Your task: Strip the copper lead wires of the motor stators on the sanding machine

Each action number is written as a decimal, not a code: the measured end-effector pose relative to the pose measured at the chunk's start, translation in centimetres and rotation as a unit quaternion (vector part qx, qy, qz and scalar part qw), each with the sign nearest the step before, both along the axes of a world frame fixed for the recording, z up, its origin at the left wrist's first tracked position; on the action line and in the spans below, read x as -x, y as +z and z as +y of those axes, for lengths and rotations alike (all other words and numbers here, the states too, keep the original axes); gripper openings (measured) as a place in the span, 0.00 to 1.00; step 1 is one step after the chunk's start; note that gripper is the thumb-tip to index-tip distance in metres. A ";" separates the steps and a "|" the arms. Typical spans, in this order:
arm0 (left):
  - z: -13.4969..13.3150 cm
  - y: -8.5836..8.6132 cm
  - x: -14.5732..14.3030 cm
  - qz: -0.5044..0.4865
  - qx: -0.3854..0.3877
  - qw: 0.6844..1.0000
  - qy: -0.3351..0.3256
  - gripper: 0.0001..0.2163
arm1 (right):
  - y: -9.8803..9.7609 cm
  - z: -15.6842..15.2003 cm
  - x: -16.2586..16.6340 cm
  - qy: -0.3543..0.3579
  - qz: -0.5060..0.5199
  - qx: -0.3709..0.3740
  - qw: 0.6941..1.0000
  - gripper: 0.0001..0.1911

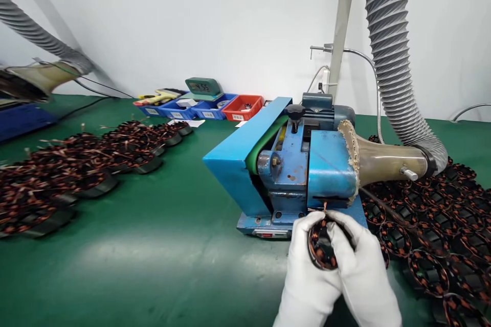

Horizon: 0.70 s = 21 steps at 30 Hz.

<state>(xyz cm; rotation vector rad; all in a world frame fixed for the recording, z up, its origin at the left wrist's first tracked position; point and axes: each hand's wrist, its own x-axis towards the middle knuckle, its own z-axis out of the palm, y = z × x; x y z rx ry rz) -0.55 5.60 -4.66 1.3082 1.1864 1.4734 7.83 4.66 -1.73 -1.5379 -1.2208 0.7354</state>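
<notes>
Both my hands wear white gloves and hold one round motor stator with copper windings, low and right of centre. My left hand grips its left side, my right hand its right side. Thin copper wire ends stick up from the stator and sit at the front slot of the blue grinding machine. The fingers of both hands are closed round the stator.
Several stators lie in rows at the left and in a heap at the right on the green table. A grey ribbed suction hose enters the machine's funnel. Blue and red bins stand at the back.
</notes>
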 end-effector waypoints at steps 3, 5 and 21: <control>1.5 0.9 -0.2 0.004 0.018 1.000 -0.011 0.22 | 0.9 1.2 0.2 0.002 0.055 0.002 0.998 0.14; 2.0 1.7 -0.3 -0.012 0.042 0.999 -0.021 0.22 | 1.4 1.7 0.2 0.005 0.068 0.008 0.998 0.14; -1.2 0.2 1.3 0.107 -0.101 0.989 -0.009 0.24 | -1.2 -1.9 0.1 -0.025 0.022 -0.019 0.999 0.14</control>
